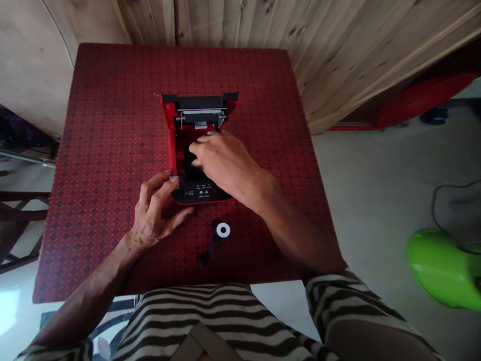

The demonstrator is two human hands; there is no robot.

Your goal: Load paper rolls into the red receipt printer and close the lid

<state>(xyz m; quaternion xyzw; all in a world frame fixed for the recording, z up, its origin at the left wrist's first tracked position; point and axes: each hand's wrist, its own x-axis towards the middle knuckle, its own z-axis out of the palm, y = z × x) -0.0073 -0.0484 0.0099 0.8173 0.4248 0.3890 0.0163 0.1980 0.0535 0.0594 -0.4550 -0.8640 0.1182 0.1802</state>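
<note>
A small red and black printer [178, 135] stands open on a red patterned table [108, 125], its lid tipped back. My right hand [220, 160] reaches down into the open paper bay with curled fingers; what they touch is hidden. My left hand [156, 213] rests at the printer's front left corner, fingers apart, fingertips against the black control panel [201, 193]. A small white roll core [223, 230] with a dark strip trailing from it lies on the table just in front of the printer.
A wooden plank wall [263, 25] runs behind the table. A green rounded object [439, 268] sits on the floor at the right. A red object [421, 98] lies against the wall at far right. Dark furniture legs [18, 210] stand at the left.
</note>
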